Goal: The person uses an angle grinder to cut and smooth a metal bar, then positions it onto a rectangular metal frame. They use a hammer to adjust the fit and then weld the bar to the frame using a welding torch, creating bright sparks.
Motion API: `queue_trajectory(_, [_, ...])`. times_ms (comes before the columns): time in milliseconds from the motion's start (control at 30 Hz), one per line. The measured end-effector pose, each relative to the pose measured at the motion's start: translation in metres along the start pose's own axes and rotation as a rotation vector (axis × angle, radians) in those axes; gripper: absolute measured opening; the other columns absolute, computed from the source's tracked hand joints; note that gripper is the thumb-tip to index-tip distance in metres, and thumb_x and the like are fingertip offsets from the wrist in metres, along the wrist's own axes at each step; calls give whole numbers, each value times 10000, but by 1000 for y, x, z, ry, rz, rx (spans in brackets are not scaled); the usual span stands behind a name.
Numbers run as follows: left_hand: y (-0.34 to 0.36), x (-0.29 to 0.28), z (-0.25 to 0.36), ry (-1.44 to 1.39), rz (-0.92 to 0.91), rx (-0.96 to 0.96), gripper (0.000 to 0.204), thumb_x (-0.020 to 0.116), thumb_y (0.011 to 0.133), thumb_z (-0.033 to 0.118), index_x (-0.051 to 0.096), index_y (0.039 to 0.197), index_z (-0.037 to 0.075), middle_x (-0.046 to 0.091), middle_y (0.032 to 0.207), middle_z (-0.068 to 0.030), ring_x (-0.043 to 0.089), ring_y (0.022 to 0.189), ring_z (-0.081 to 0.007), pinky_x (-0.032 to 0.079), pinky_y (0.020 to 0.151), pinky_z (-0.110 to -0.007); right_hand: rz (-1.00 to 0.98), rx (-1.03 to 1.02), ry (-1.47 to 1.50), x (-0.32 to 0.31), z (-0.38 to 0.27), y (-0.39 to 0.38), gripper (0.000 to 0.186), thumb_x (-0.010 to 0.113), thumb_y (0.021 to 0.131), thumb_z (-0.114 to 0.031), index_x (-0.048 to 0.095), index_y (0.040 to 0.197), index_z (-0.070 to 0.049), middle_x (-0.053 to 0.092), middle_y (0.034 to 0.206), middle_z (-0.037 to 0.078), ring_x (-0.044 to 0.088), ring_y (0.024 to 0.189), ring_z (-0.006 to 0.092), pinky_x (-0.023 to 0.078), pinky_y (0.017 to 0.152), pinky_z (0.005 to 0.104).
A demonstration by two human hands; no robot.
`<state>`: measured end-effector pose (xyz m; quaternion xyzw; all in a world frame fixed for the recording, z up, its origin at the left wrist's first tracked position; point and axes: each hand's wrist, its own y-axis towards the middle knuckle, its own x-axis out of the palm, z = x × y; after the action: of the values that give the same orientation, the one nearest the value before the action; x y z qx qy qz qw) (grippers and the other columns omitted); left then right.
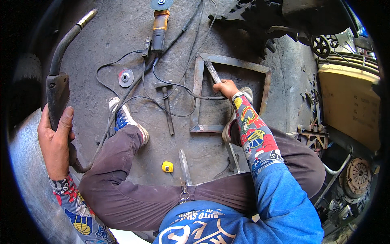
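Observation:
I am crouched over a concrete floor. My left hand point(55, 138) grips the black handle of a welding torch point(59, 69) whose curved neck and brass tip point up and away at the far left. My right hand point(226, 87) reaches forward and holds a short flat steel bar point(212, 71) by its near end, resting it inside a square frame of angle iron point(199, 87) that lies on the floor. My right shoe point(243, 95) stands inside that frame, my left shoe point(124, 118) to the left of it.
An orange angle grinder point(159, 28) lies at the top with cables running across the floor. A loose grinding disc point(125, 77), a hammer point(166, 105), a yellow tape measure point(167, 166) and a metal strip point(185, 164) lie nearby. Scrap parts crowd the right side.

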<state>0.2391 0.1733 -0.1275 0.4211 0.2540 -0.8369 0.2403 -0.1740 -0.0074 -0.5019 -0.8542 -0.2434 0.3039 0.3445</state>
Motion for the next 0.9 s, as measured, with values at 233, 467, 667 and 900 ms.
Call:
queue_trajectory(233, [0, 0, -9, 36, 20, 27, 456, 702, 991, 401, 609, 1256, 42, 543, 767, 14, 502, 593, -67, 429, 554, -227, 45, 36, 248, 19, 18, -6, 252, 754, 763, -249, 728, 885, -30, 655, 741, 20, 589, 688, 128, 480, 630, 305])
queue_trajectory(467, [4, 4, -12, 27, 31, 85, 502, 680, 999, 453, 600, 1313, 70, 512, 726, 21, 483, 588, -60, 412, 536, -229, 524, 211, 807, 50, 26, -28, 329, 693, 774, -252, 648, 1019, -38, 630, 894, 93, 620, 694, 238, 509, 548, 391])
queue_trajectory(667, [-3, 4, 3, 40, -24, 115, 506, 689, 996, 435, 591, 1321, 60, 505, 721, 28, 471, 593, -59, 397, 543, -226, 553, 384, 1441, -13, 18, -43, 571, 630, 838, -371, 483, 1280, -43, 567, 1169, 220, 614, 1019, 420, 485, 944, 616])
queue_trajectory(900, [-2, 14, 16, -93, -31, 69, 465, 703, 999, 368, 587, 1309, 42, 510, 737, 34, 472, 599, -49, 373, 529, -218, 634, 380, 1319, -32, 48, -43, 460, 651, 826, -329, 529, 1165, -42, 535, 1062, 177, 602, 841, 333, 503, 672, 514])
